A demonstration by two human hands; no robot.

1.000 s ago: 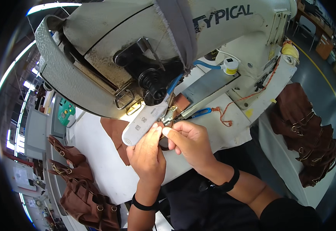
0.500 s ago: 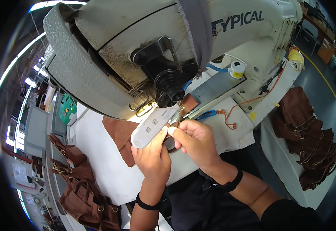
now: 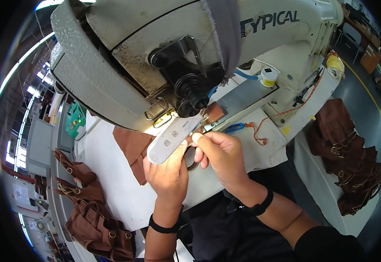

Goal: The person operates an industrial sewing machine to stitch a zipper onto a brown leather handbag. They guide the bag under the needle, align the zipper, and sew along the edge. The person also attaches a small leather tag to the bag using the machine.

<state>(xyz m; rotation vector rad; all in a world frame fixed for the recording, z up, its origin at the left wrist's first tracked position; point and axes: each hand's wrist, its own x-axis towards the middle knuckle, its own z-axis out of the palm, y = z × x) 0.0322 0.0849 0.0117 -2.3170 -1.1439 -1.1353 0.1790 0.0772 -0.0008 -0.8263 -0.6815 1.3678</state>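
Beneath the head of a large sewing machine [image 3: 120, 52], my left hand [image 3: 168, 177] lies on a brown leather piece [image 3: 129, 150], its thumb pressing near the edge and its other fingers partly hidden. A narrow strip with zipper-like teeth [image 3: 191, 143] runs between my hands toward the needle area. My right hand [image 3: 223, 157] pinches this strip between thumb and index finger, the other fingers curled. A light grey rounded bar [image 3: 171, 139] covers part of the leather and my left fingers. The needle area is largely hidden by the black knob [image 3: 199, 98].
A blue-handled tool [image 3: 234, 128] on an orange cord [image 3: 262, 141] lies right of my hands. A small white bottle [image 3: 268, 77] stands on the machine bed. Brown leather bags [image 3: 96, 227] sit at left; more brown leather goods [image 3: 348, 161] are heaped at right.
My left hand and the leather have shifted slightly up and to the left. My right hand keeps its pinch near the same spot. The whole view has also shifted a little.
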